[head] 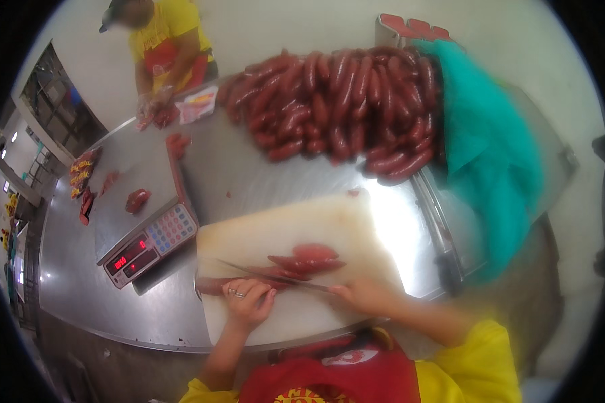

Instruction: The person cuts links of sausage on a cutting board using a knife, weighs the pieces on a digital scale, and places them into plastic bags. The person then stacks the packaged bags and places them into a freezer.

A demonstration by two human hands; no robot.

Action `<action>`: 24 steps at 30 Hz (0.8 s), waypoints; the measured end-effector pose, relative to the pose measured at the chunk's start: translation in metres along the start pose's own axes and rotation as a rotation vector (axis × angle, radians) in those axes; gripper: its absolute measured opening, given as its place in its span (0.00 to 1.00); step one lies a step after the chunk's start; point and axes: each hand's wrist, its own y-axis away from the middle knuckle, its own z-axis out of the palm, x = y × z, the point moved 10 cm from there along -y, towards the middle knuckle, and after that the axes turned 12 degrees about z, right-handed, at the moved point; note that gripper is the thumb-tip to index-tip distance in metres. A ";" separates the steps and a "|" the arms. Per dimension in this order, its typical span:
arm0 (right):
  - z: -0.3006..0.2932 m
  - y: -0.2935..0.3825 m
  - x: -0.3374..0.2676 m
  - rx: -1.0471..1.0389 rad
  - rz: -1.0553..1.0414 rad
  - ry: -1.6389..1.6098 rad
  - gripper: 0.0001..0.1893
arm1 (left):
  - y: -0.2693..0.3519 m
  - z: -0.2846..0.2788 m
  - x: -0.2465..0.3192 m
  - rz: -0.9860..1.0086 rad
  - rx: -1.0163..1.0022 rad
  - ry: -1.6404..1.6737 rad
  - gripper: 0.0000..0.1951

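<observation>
My left hand (249, 303), with a ring on one finger, presses on a dark red sausage (210, 285) along the near left part of a white cutting board (282, 221). A long-bladed knife (302, 284) is in my right hand (363, 297). Its blade slants up to the left, just beyond my left fingers; whether it touches the sausage I cannot tell. Behind the blade, several cut sausage pieces (315, 254) rest together on the board.
A digital scale (151, 242) with a steel platform stands at left, a sausage piece (138, 200) on it. Filled packets (83, 171) lie beyond. A large sausage heap (343, 101) covers the steel table's far side, beside green cloth (489, 151). A gloved co-worker (169, 50) handles sausages at far left.
</observation>
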 end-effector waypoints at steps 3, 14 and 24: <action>-0.006 0.038 0.058 -0.077 0.148 -0.096 0.39 | -0.011 0.004 -0.004 -0.046 -0.091 0.024 0.11; -0.008 0.140 0.136 0.168 0.429 -0.642 0.35 | -0.083 0.141 0.022 0.169 -0.670 0.273 0.29; -0.007 0.161 0.109 0.348 0.515 -0.947 0.27 | -0.131 0.135 -0.057 -0.227 -0.456 0.416 0.21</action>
